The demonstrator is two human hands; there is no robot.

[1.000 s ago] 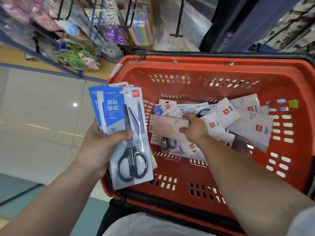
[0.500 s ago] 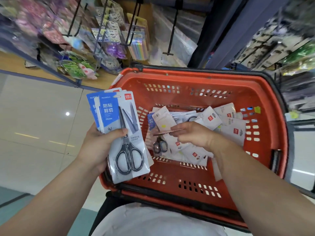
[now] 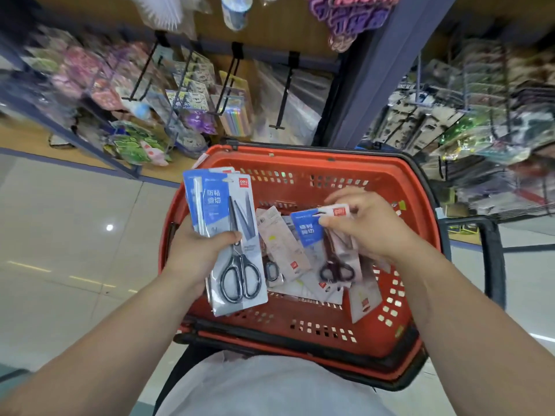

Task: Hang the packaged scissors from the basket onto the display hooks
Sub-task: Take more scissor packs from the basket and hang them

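A red basket point(image 3: 300, 163) sits in front of me with several packaged scissors point(image 3: 285, 244) lying inside. My left hand point(image 3: 195, 253) grips a stack of blue-and-grey scissor packs point(image 3: 231, 235) over the basket's left rim, thumb across the front pack. My right hand point(image 3: 363, 223) pinches the top of one blue-labelled scissor pack point(image 3: 324, 238) and holds it lifted above the pile. Black display hooks point(image 3: 282, 94) jut from the shelf wall behind the basket; one long hook is bare.
Hanging stationery packs point(image 3: 192, 100) fill the hooks at back left, and more goods point(image 3: 450, 121) hang on the right rack. A blue-grey upright post point(image 3: 366, 79) stands behind the basket. Pale tiled floor point(image 3: 60, 235) lies to the left. A black handle frame point(image 3: 492, 259) rises at the right.
My right hand came up out of the pile with one blue-labelled pack pinched at its top. The view tilted upward, showing more of the hooks. My left hand kept its stack.
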